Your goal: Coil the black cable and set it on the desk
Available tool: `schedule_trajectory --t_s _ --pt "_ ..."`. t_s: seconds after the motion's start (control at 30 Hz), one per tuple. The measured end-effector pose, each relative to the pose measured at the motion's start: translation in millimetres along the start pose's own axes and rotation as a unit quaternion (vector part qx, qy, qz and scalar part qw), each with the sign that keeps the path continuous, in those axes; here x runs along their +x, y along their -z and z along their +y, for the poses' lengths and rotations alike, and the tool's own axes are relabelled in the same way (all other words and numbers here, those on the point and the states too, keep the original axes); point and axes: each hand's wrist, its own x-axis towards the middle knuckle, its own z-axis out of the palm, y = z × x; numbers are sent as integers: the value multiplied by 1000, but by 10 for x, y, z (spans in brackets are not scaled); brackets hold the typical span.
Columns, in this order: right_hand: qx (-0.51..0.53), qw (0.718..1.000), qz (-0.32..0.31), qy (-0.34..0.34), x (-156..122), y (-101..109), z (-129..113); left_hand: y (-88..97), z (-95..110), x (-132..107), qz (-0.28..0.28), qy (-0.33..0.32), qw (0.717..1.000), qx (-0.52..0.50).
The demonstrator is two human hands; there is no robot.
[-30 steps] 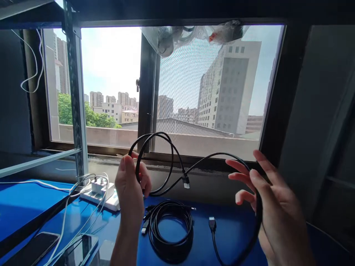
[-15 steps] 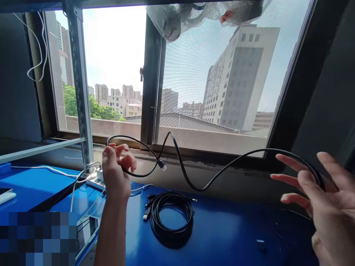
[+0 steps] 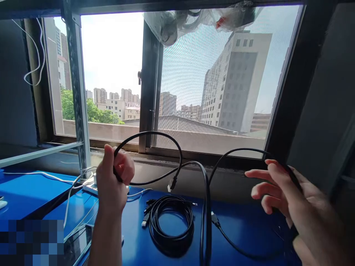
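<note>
My left hand (image 3: 116,170) is closed around a black cable (image 3: 155,133), which arches up from the fist. One end of it, a plug with a pale metal tip (image 3: 172,183), dangles right of that fist. My right hand (image 3: 291,203) has the cable running between its thumb and forefinger, with the other fingers loosely stretched. Between the hands the cable hangs in long loops that drop below the frame. A second plug (image 3: 215,220) hangs near the right hand. Beneath lies a coiled bundle of black cable (image 3: 172,236) with several plugs at its left.
A blue table (image 3: 138,247) spreads below the window. White wires run to a power strip (image 3: 90,187) at the left, beside a metal shelf post (image 3: 79,92). A phone-like dark device (image 3: 79,238) lies at lower left. Plastic bags (image 3: 169,29) hang overhead.
My right hand has turned and moved left and slightly down. My left fingers have closed tighter. The cable between them has slackened into long hanging loops, and a second plug has come into view.
</note>
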Motion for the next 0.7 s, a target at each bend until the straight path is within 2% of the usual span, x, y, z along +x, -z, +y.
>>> schedule_trajectory --t_s 0.1,0.2,0.3,0.43,0.5,0.63,0.7 --pt "-19 996 -84 12 -93 -162 17 -133 38 -103 6 -11 999 30" --pt "-33 985 -167 -11 -186 -319 11 -265 56 -187 30 -1 997 65" --pt "-24 979 -202 -22 -231 -391 -25 -322 61 -212 41 9 997 64" --pt "-9 985 -170 4 -231 -358 -37 -340 64 -195 23 48 998 23" --pt "-1 989 -150 16 -223 -330 -19 -358 49 -187 31 52 998 -8" --pt "27 994 -103 29 -177 -294 15 -357 -4 -158 137 -12 986 -92" --pt "46 996 -69 25 -138 -274 13 -298 -11 -132 169 -15 977 -127"
